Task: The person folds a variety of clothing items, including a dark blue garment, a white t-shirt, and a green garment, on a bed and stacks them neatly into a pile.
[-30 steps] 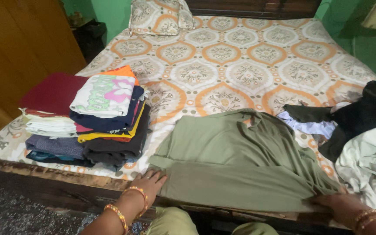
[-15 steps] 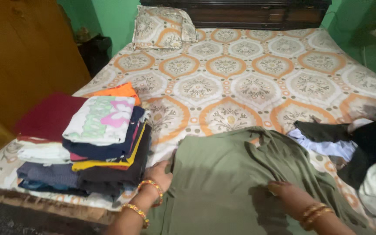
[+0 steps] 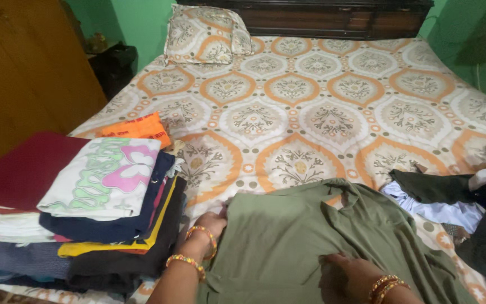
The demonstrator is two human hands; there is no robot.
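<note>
An olive-green garment (image 3: 310, 242) is spread across the near edge of a bed covered by an orange-and-cream patterned sheet (image 3: 310, 95), between a stack of folded clothes (image 3: 108, 214) on the left and a loose heap of dark and pale clothes (image 3: 457, 208) on the right. The left hand (image 3: 212, 225) is closed on the garment's left edge, the cloth gathered between fingers and thumb. The right hand (image 3: 347, 273) is laid on the fabric near its middle, with the fingers curled into a fold; whether that fold is actually pinched cannot be told. The cloth is judged light, limp and thin, since it is seen to crease and drape readily, and it is unlikely to slip on the sheet. It is best taken by its edges or corners, so that the layers are kept flat.
</note>
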